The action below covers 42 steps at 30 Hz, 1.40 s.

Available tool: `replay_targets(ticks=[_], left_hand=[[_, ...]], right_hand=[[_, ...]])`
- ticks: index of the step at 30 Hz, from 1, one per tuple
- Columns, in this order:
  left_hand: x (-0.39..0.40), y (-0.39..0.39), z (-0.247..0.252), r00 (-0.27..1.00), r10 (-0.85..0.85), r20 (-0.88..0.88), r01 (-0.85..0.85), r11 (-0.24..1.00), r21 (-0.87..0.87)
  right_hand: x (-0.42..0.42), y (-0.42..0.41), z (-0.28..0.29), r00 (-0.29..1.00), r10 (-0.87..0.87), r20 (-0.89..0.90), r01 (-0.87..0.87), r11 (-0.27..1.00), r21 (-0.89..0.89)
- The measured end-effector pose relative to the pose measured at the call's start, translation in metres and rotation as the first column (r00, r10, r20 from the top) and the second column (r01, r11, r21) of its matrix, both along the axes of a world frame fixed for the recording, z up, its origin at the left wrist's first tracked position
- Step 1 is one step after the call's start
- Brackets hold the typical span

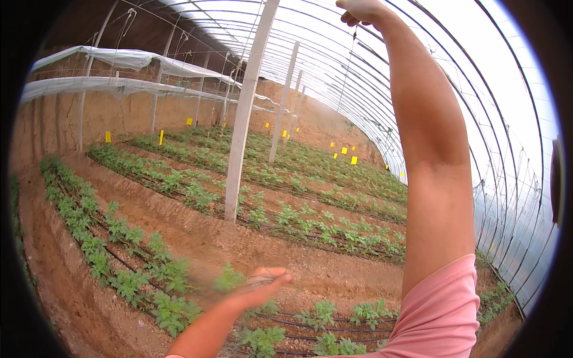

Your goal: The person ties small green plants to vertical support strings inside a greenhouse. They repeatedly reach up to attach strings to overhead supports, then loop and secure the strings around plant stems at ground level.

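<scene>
My left hand (264,286) is low in the middle of the view, above a planted row. It holds a small bundle of thin wire (262,280) between thumb and fingers. My right arm reaches up along the right side. At the top edge is my right hand (361,10), partly cut off, its visible fingers curled. Just below those fingers hangs a thin line (347,67) with a small dark knot or fitting near its top. Whether the right hand grips this line cannot be made out.
Leafy green plants (127,284) grow in soil rows with black drip hoses (121,259). A concrete post (248,112) stands ahead. Yellow cards (344,151) hang over the rows. Curved greenhouse ribs (503,116) and film are on the right; white sheeting (130,58) runs along the earthen wall (121,112).
</scene>
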<state>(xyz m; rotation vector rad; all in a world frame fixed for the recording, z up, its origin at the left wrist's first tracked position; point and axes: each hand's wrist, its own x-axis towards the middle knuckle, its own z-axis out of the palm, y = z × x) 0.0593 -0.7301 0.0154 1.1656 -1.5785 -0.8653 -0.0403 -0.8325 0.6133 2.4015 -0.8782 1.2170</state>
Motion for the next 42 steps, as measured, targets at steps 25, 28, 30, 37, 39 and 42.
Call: replay_targets(ticks=[25, 28, 30, 37, 39, 42], left_hand=[[0.036, -0.018, 0.028, 0.994, 0.11, -0.007, -0.11, 0.983, -0.146], [0.034, -0.009, 0.03, 0.996, 0.079, -0.029, -0.083, 0.978, -0.191], [0.033, -0.002, 0.029, 0.998, 0.054, -0.037, -0.061, 0.971, -0.23], [0.048, 0.057, 0.029, 0.994, 0.105, -0.011, -0.105, 0.978, -0.18], [0.046, 0.074, 0.038, 0.995, 0.097, 0.026, -0.096, 0.995, -0.041], [0.053, 0.102, 0.043, 0.984, 0.123, 0.127, -0.122, 0.992, -0.018]], right_hand=[[-0.038, 0.026, -0.103, 0.456, 0.799, 0.391, -0.842, 0.53, -0.101], [-0.024, 0.027, -0.134, 0.495, 0.823, 0.278, -0.704, 0.568, -0.426], [-0.028, 0.028, -0.163, 0.655, 0.742, 0.14, -0.581, 0.614, -0.535], [-0.021, 0.081, -0.36, 0.665, 0.452, -0.595, -0.675, 0.704, -0.219], [-0.028, 0.087, -0.403, 0.574, 0.424, -0.7, -0.715, 0.676, -0.177], [-0.029, 0.099, -0.436, 0.49, 0.391, -0.78, -0.703, 0.706, -0.088]])
